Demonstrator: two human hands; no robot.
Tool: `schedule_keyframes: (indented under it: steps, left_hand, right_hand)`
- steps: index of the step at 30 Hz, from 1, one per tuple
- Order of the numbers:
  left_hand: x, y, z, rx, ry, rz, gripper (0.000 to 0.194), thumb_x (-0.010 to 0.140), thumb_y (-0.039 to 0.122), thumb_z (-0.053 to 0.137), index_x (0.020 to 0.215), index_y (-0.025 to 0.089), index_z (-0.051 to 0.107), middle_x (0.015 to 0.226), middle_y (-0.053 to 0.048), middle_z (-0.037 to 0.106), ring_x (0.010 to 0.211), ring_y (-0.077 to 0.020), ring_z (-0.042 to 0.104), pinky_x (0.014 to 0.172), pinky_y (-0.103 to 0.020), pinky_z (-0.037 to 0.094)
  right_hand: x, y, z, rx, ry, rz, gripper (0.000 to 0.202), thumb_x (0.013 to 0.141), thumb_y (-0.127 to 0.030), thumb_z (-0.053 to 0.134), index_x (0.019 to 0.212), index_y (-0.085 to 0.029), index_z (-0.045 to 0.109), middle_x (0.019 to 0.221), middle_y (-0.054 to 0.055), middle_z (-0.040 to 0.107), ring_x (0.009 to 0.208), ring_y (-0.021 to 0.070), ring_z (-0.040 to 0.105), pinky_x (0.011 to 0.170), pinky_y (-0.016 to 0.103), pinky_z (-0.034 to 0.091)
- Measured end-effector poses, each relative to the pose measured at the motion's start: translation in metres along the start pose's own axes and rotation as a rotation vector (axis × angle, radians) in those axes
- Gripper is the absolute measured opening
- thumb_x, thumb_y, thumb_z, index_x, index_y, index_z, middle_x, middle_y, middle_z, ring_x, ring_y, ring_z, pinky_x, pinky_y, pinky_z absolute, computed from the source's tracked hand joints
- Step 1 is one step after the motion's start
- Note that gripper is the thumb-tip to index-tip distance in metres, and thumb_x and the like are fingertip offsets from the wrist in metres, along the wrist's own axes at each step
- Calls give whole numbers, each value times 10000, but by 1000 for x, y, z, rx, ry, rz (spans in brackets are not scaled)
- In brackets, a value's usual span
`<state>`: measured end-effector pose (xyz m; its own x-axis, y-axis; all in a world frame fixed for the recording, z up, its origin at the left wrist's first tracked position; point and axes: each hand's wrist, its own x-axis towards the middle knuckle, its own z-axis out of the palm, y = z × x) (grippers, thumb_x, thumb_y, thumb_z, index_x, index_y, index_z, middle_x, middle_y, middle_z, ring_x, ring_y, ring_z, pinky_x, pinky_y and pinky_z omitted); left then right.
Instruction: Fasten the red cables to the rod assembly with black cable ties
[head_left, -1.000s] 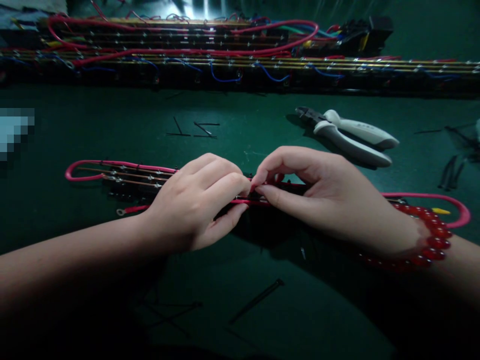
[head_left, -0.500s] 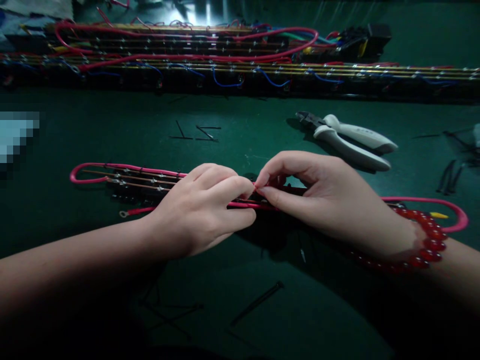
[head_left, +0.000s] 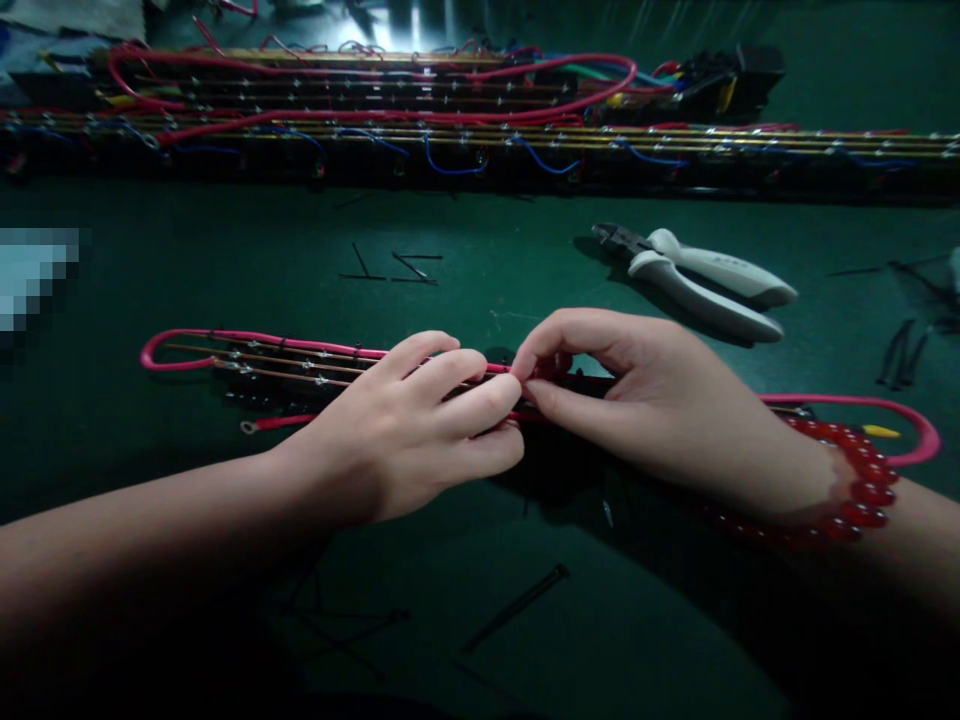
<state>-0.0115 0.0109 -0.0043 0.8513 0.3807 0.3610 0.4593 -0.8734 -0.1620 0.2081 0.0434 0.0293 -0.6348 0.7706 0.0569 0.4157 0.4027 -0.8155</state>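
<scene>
A long black strip assembly (head_left: 259,377) with copper-coloured rods lies across the bench, slightly slanted. A thick pink-red cable (head_left: 196,333) runs along it and loops at both ends; a ring terminal (head_left: 249,427) sits at its left. My left hand (head_left: 427,430) bends over the middle of the assembly, fingers curled, fingertips meeting those of my right hand. What it grips is hidden beneath. My right hand (head_left: 630,400), with a red bead bracelet (head_left: 870,490) at the wrist, pinches thumb and forefinger together over the cable; whatever is between them is too small to name.
White-handled cutting pliers (head_left: 697,280) lie behind my right hand. Loose black cable ties (head_left: 517,605) are scattered in front, behind and at the right. Along the back, a longer wired rail (head_left: 480,165) carries red and blue wires. A pixelated pale patch (head_left: 34,270) shows at left.
The fingers of my left hand have spread a little and shifted slightly right. My right hand keeps its pinch, having moved a touch right and down. The assembly looks nearly unmoved.
</scene>
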Motion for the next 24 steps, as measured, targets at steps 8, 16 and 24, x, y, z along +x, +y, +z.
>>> schedule_keyframes:
  steps: [8,16,24]
  left_hand:
    - [2,0,-7,-207,-38,-85,139,915,135,511,986,202,611,1116,-98,573,1044,-275,533,879,-459,498]
    - [3,-1,-8,-391,36,-197,76,928,183,581,933,174,657,994,-69,598,964,-228,558,861,-397,489]
    - [4,-2,-8,-451,84,-312,143,945,255,574,877,177,673,911,-56,587,864,-198,544,762,-352,442]
  right_hand:
    - [1,2,1,4,10,-17,47,835,-163,626,854,-176,667,799,-31,667,714,95,606,647,215,481]
    - [0,3,2,19,4,-8,34,849,-185,637,864,-179,668,813,-32,671,721,94,608,642,216,486]
    - [1,3,1,45,-4,-40,43,834,-189,666,877,-189,668,836,-40,679,741,89,615,664,214,495]
